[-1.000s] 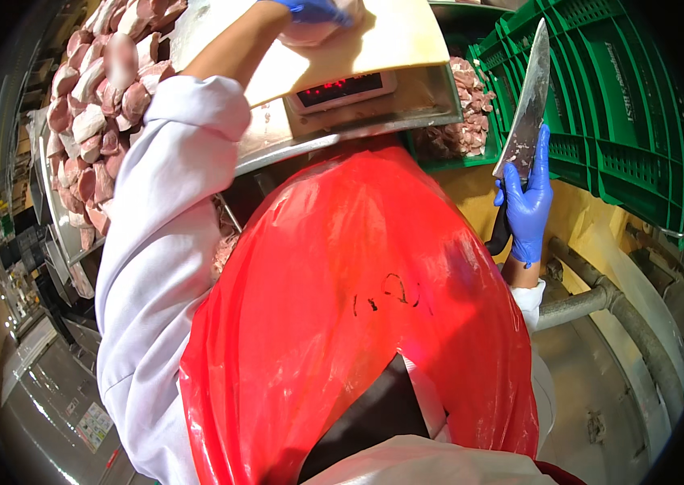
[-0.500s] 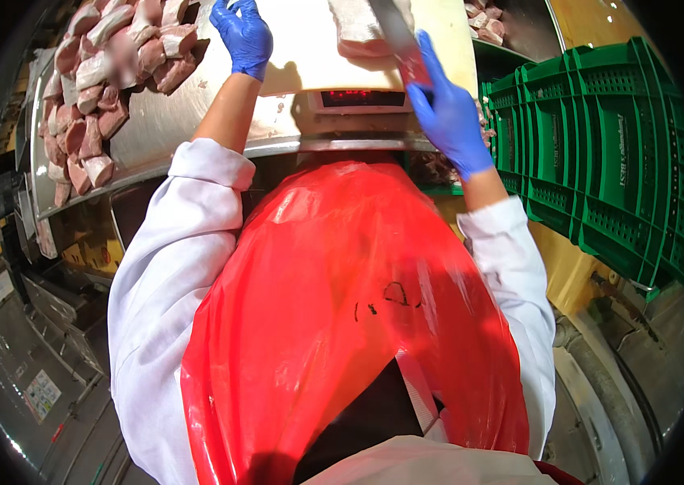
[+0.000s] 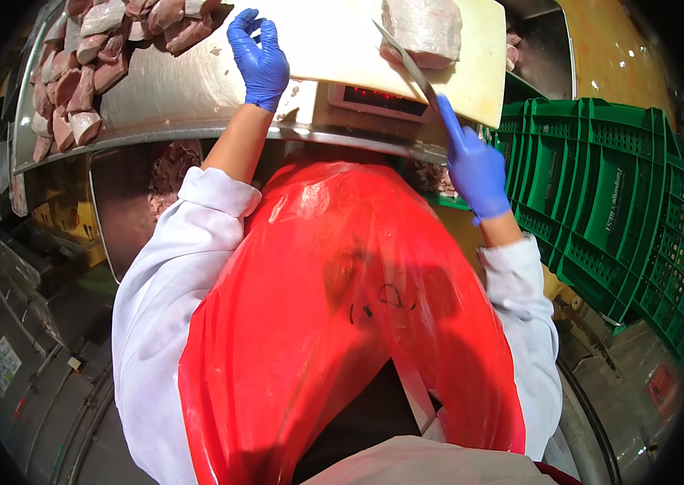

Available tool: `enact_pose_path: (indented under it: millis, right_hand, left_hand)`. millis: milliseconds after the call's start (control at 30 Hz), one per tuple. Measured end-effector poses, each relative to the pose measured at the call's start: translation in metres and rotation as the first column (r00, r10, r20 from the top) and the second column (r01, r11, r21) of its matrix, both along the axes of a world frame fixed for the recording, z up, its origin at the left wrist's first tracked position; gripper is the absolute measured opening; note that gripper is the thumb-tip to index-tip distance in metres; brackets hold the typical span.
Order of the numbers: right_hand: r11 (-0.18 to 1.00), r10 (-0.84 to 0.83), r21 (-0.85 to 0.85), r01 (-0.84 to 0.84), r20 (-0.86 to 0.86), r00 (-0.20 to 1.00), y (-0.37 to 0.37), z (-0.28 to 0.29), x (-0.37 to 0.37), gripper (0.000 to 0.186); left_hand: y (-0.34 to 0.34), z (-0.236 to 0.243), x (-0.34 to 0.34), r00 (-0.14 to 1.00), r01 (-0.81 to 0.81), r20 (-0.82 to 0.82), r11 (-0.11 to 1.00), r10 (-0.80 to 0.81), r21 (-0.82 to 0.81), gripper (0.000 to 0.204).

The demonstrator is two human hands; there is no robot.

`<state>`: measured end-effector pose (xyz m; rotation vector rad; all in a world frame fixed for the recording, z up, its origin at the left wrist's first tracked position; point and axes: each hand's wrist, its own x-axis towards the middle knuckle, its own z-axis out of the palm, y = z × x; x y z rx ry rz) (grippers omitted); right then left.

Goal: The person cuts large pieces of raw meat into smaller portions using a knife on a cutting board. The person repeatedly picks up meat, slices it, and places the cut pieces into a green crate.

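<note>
My left hand [image 3: 259,66], in a blue glove, is raised at the cutting board's left edge with its fingers loosely bent and apart, holding nothing. My right hand [image 3: 475,166], also gloved, is closed on a knife [image 3: 412,66], its index finger stretched along it; the blade slants up-left beside a pale block of meat [image 3: 421,28] on the cream board [image 3: 326,40]. The handle is mostly hidden by my hand. A scale display [image 3: 378,103] shows below the board.
Pink meat pieces [image 3: 87,77] pile on the steel counter [image 3: 168,89] at left. Stacked green crates [image 3: 604,194] stand at right, near a steel tray [image 3: 548,40] and a yellow surface [image 3: 616,48]. Below the counter, another tray [image 3: 119,210] holds meat scraps.
The knife has swung from upright at the right to a slant beside the meat block. My left hand has come off the meat to the board's left. The whole view has shifted slightly.
</note>
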<state>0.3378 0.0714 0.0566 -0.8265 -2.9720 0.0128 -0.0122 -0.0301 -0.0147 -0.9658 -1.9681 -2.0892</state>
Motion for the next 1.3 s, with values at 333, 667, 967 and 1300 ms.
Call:
enact_pose_path:
  millis: [333,667,967,1300]
  right_hand:
    - [0.945,-0.163,-0.322,0.053,-0.325,0.932,0.001,0.044,0.01,0.078]
    - [0.995,-0.067,-0.085,0.06,-0.089,0.994,0.016,0.024,-0.132,0.072]
    - [0.979,0.199,-0.016,-0.203,0.295,0.935,0.027,0.074,0.01,0.087]
    - [0.965,-0.067,-0.251,0.081,0.064,0.996,0.014,0.04,0.161,0.082]
  left_hand:
    - [0.058,0.025,0.093,0.961,0.128,-0.135,0.818,-0.242,-0.561,0.035]
    - [0.052,0.003,0.09,0.951,0.03,-0.237,0.825,-0.196,-0.564,0.015]
    - [0.041,-0.004,0.07,0.939,-0.081,-0.325,0.843,-0.115,-0.533,0.014]
    - [0.034,0.098,0.026,0.9,0.431,0.161,0.88,-0.404,-0.198,0.023]
